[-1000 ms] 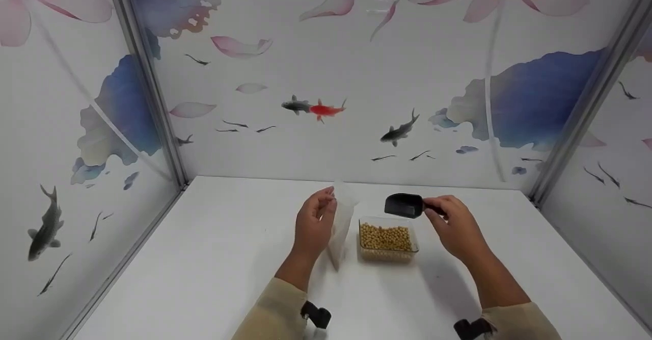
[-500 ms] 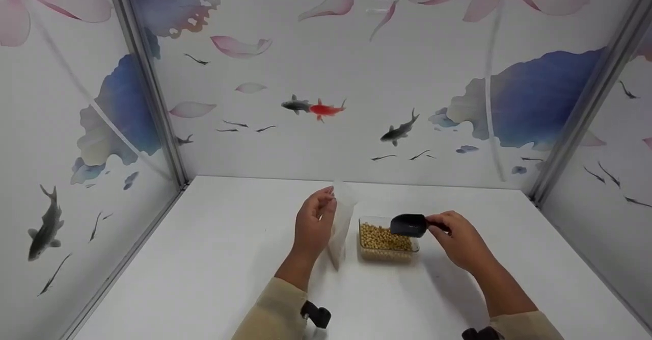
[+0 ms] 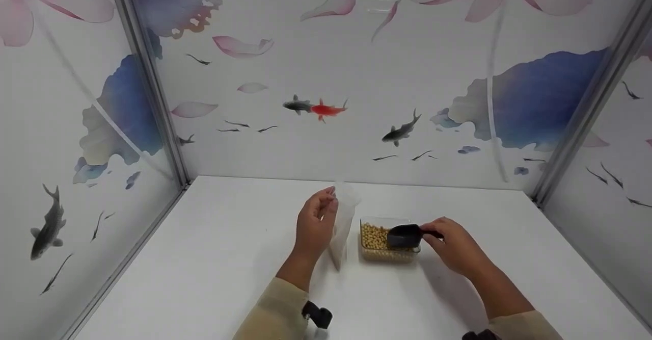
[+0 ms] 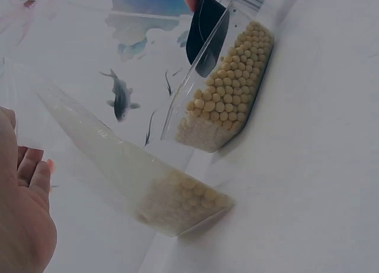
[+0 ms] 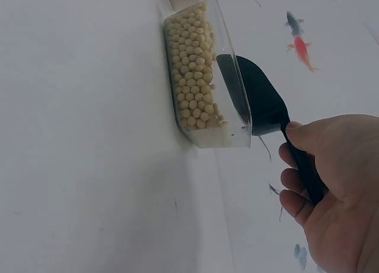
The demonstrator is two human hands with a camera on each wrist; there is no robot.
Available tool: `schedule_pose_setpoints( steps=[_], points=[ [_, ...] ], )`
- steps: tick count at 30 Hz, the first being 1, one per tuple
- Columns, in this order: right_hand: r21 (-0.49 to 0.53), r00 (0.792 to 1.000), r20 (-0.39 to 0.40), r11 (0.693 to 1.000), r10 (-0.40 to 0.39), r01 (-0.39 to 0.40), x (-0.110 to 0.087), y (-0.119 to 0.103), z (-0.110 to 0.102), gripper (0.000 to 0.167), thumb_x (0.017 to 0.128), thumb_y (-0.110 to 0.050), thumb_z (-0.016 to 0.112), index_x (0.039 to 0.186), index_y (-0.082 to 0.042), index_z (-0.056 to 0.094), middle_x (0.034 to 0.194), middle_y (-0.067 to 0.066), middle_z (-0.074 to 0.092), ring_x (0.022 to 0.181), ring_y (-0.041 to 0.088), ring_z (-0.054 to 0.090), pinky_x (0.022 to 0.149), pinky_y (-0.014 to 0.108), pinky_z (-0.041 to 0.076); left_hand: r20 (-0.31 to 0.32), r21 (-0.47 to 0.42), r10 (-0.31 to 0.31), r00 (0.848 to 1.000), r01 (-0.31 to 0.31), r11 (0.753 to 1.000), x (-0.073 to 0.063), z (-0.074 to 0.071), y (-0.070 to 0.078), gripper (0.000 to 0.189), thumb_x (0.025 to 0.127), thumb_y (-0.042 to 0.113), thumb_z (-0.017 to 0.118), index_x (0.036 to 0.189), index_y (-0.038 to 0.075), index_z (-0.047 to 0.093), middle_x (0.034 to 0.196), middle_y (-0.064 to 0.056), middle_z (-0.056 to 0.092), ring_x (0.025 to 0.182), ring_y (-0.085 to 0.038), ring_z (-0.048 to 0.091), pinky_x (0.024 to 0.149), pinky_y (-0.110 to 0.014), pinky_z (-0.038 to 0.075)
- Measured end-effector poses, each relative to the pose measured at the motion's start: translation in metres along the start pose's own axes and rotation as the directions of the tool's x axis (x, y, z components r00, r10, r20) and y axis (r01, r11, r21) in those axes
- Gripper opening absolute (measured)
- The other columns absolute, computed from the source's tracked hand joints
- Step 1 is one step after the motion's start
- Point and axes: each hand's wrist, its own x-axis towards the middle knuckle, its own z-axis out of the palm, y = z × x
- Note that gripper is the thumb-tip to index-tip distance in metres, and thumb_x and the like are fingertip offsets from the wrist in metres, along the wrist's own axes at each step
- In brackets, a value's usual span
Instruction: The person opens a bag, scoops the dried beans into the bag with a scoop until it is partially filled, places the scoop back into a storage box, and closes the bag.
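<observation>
My right hand (image 3: 453, 245) grips the handle of a black scoop (image 5: 259, 95), whose bowl dips past the rim of a clear rectangular container (image 3: 389, 257). Round, pale yellow soybeans (image 5: 192, 71) fill much of that container. To its left, my left hand (image 3: 317, 223) pinches the upper edge of a translucent plastic bag (image 4: 112, 154) and keeps it upright. Some soybeans (image 4: 192, 196) lie in the bottom of the bag, which comes down to the table. The left fingertips are partly hidden in the left wrist view.
A white table (image 3: 204, 258) carries the container and the bag. Printed panels with fish and lotus flowers stand behind and at both sides, joined by metal posts (image 3: 153, 85). A black wrist mount (image 3: 318, 314) sits at the left sleeve.
My right hand has lowered the scoop from above the container's far edge down into its opening, onto the soybeans. The left hand and the bag have stayed in place.
</observation>
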Motion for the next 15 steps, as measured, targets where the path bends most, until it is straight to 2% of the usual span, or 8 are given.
schedule_pose_setpoints(
  steps=[9,15],
  points=[
    [-0.109,0.999,0.028,0.993,-0.037,0.040,-0.001,-0.012,0.012,0.024,0.103,-0.008,0.070,0.127,-0.008,0.077,0.114,0.005,0.070,0.110,0.025,0.066,0.089,0.042,0.061,-0.007,0.018,0.013,1.000,-0.013,1.000,0.000,0.001,0.000,0.022,0.112,0.029,0.059,0.124,0.013,0.066,0.152,-0.001,0.063,0.142,-0.018,0.061,0.119,-0.033,0.052],
    [-0.140,0.998,0.044,0.989,-0.036,0.042,0.003,-0.020,0.019,0.025,0.102,-0.007,0.072,0.127,-0.008,0.077,0.115,0.005,0.070,0.113,0.028,0.066,0.092,0.045,0.061,-0.007,0.032,0.006,1.000,-0.006,0.999,-0.001,0.001,0.001,0.022,0.112,0.032,0.058,0.123,0.015,0.066,0.152,-0.001,0.063,0.143,-0.018,0.062,0.119,-0.035,0.052]
  ],
)
